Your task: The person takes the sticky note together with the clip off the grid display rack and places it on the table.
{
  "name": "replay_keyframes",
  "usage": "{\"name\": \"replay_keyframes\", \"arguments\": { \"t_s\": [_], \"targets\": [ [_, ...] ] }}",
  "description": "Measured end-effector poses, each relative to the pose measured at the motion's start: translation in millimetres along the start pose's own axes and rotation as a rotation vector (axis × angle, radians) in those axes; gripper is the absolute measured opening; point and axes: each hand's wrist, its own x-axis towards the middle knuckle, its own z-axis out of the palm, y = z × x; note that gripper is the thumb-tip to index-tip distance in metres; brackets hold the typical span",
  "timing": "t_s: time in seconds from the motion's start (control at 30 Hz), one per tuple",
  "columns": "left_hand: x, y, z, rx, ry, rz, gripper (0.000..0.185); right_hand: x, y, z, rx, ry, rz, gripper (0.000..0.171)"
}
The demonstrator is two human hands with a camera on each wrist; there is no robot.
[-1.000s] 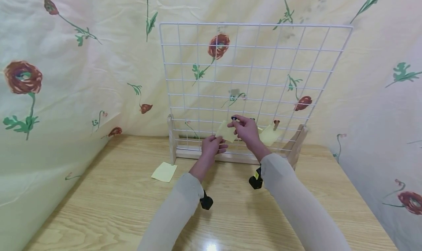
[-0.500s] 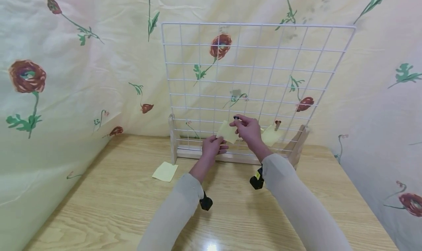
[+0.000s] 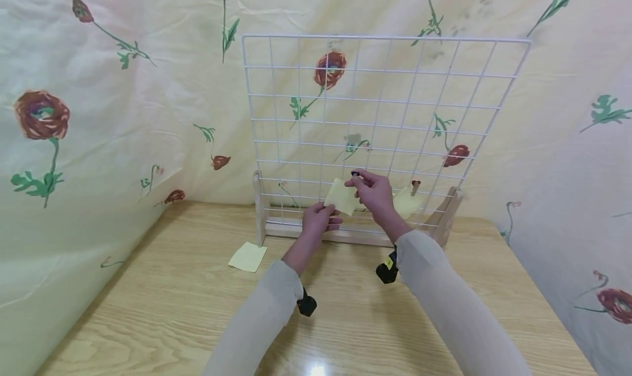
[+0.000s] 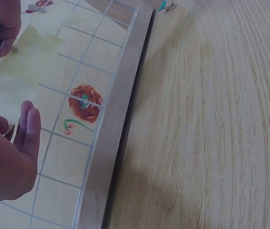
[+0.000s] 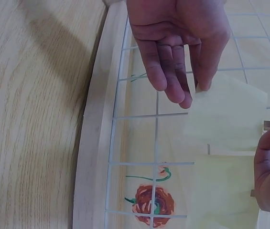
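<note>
We see the left hand [image 3: 318, 218] pinching the first note [image 3: 342, 196] near its 8 o'clock corner, in front of the grid [image 3: 374, 125], low down. Right hand [image 3: 373, 192]: fingers grasping a dark clip [image 3: 355, 173] by the note's 1 o'clock side. We log a second note [image 3: 406, 203] at 3 o'clock with a brown clip [image 3: 415, 187], third note [image 3: 248, 257] at 8 o'clock on the tabletop [image 3: 148, 310].

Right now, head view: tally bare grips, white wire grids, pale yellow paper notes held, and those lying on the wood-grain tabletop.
Bare grips: 2, left grip and right grip
White rectangular wire grid: 1
Held pale yellow paper note: 1, in the left grip
Loose pale yellow paper note: 1, on the wood-grain tabletop
Total: 5
</note>
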Motion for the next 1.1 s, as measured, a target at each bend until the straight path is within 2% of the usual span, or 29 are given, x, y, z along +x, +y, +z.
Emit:
{"name": "replay_keyframes", "arguments": {
  "t_s": [0.53,1.1],
  "targets": [
    [-3.0,5.3,-0.7,0.000,-0.032,0.007,0.028,-3.1,-4.7,-2.9,0.030,-0.007,-0.015,0.036],
    [-5.7,1.4,-8.6,0.003,-0.050,0.023,0.027,-6.8,-2.5,-7.4,0.050,-0.045,0.001,0.038]
  ]
}}
